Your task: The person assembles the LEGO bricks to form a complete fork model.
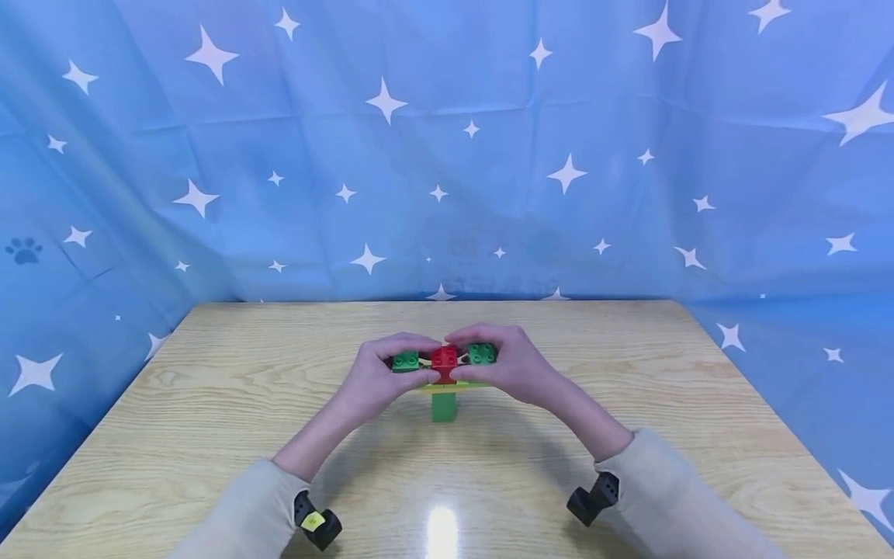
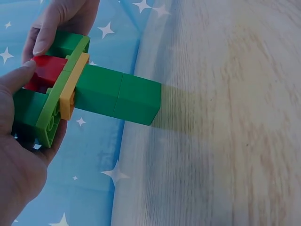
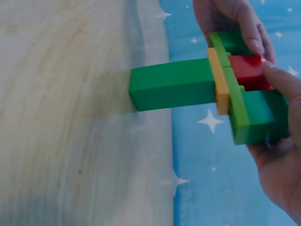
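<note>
A toy-brick build stands upright on the table. Its base is a column of two green bricks (image 2: 117, 94), topped by a yellow plate (image 2: 70, 89) and wider lime-green plates (image 2: 54, 106). Along the top sit a red brick (image 1: 444, 363) in the middle and dark green bricks at the left end (image 1: 406, 361) and right end (image 1: 482, 354). My left hand (image 1: 380, 374) pinches the red brick from the left, thumb on its near side, fingers behind. From the other side, my right hand (image 1: 515, 368) pinches the same brick, its palm arched around the right green brick.
The wooden table (image 1: 209, 419) extends to both sides of the build. Behind it hangs a blue curtain (image 1: 314, 233) with white stars. Small black cameras are strapped at the left wrist (image 1: 323, 529) and right wrist (image 1: 594, 499).
</note>
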Demonstrator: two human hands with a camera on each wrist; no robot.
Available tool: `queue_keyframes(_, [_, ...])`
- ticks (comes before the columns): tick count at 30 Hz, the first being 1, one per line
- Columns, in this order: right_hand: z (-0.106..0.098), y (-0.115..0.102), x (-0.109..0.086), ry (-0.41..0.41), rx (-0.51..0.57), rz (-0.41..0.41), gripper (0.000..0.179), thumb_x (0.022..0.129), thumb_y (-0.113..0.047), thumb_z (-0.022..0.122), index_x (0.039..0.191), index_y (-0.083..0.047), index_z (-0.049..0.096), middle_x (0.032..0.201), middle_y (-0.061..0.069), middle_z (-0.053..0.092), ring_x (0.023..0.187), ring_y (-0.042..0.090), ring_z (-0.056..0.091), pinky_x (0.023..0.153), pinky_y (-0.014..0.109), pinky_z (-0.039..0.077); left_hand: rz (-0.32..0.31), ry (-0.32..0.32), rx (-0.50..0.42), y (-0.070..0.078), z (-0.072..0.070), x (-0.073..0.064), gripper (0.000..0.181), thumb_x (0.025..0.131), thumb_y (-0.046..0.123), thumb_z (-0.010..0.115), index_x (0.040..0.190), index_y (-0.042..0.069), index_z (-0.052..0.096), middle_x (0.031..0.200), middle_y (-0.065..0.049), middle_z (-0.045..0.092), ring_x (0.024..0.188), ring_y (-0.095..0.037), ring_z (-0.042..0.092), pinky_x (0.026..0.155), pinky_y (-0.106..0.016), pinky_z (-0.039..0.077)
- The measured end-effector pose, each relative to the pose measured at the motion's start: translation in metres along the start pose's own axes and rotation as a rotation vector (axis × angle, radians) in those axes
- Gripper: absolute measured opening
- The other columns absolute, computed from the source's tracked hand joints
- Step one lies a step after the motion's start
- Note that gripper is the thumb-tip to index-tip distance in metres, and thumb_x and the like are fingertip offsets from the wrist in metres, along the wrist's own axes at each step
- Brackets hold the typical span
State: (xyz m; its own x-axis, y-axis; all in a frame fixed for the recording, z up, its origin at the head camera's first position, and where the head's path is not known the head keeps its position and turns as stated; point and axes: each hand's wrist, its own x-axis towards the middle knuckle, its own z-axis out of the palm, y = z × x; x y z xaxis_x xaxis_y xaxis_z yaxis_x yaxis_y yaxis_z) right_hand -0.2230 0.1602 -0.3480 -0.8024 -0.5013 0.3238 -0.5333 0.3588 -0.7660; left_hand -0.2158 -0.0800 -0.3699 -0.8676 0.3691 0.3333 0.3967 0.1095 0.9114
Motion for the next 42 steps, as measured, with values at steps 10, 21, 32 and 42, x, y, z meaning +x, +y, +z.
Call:
queue_keyframes(10, [0.003,0.000,0.004,-0.069,-0.141,-0.003,0.036,0.089,-0.022,0.083,0.121,-0.007,0.075,0.100,-0.003,0.074,0.091,0.014,0.065,0.077,0.033,0.056,-0.096,0.001,0.122,0.004,-0.001,0.003,0.036,0.084,0.010,0.086,0.119,0.010,0.077,0.115,-0.005,0.074,0.102,-0.024,0.069,0.076,-0.031,0.060])
queue_keyframes(21, [-0.003,-0.008,0.010,-0.217,-0.222,-0.013,0.024,0.095,-0.028,0.076,0.113,-0.012,0.075,0.087,-0.010,0.068,0.074,0.012,0.056,0.067,0.029,0.050,0.000,-0.077,0.249,0.000,-0.003,0.004,0.034,0.087,0.016,0.084,0.119,0.009,0.074,0.110,-0.005,0.073,0.091,-0.018,0.066,0.072,-0.029,0.059])
queue_keyframes(32, [-0.010,-0.012,0.017,-0.318,-0.297,-0.008,0.031,0.096,-0.030,0.075,0.116,-0.008,0.071,0.090,-0.009,0.069,0.070,0.009,0.056,0.065,0.028,0.050,0.097,-0.135,0.373,0.006,-0.007,0.010,0.036,0.086,0.013,0.085,0.119,0.006,0.075,0.114,-0.008,0.075,0.096,-0.017,0.070,0.078,-0.028,0.058])
queue_keyframes(42, [-0.005,-0.010,0.016,-0.288,-0.288,0.000,0.037,0.092,-0.026,0.080,0.121,-0.005,0.069,0.093,-0.007,0.070,0.077,0.008,0.060,0.070,0.028,0.053,-0.032,-0.115,0.302,0.012,-0.004,0.009,0.040,0.086,0.014,0.085,0.124,0.009,0.075,0.120,-0.008,0.073,0.103,-0.021,0.070,0.078,-0.030,0.059])
